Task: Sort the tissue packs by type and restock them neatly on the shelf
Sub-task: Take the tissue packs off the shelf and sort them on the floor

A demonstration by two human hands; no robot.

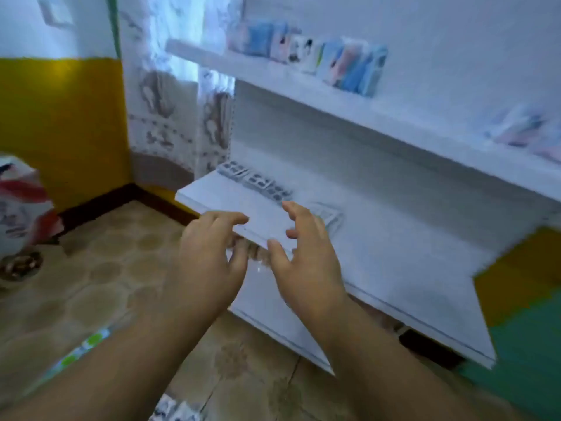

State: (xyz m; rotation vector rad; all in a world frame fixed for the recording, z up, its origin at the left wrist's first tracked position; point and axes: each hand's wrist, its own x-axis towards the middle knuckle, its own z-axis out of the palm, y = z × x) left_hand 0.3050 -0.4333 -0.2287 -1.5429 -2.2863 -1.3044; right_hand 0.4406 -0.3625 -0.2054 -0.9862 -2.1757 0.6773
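A white shelf unit fills the right half of the blurred head view. On its upper shelf (pixel 303 83) stands a row of blue, pink and white tissue packs (pixel 306 56), with more pale packs (pixel 528 132) at the far right. On the lower shelf (pixel 394 253) grey-patterned packs (pixel 255 180) lie flat in a row near the left end, and one more pack (pixel 328 212) lies just beyond my right hand. My left hand (pixel 212 259) and my right hand (pixel 306 256) hover over the lower shelf's front edge, fingers spread, holding nothing.
A patterned curtain (pixel 170 101) hangs left of the shelf against a yellow and white wall. A white bag with red print (pixel 21 208) sits on the tiled floor at far left. Packs lie on the floor at the bottom edge (pixel 173 408), and a green-dotted pack (pixel 82 350) lies at lower left.
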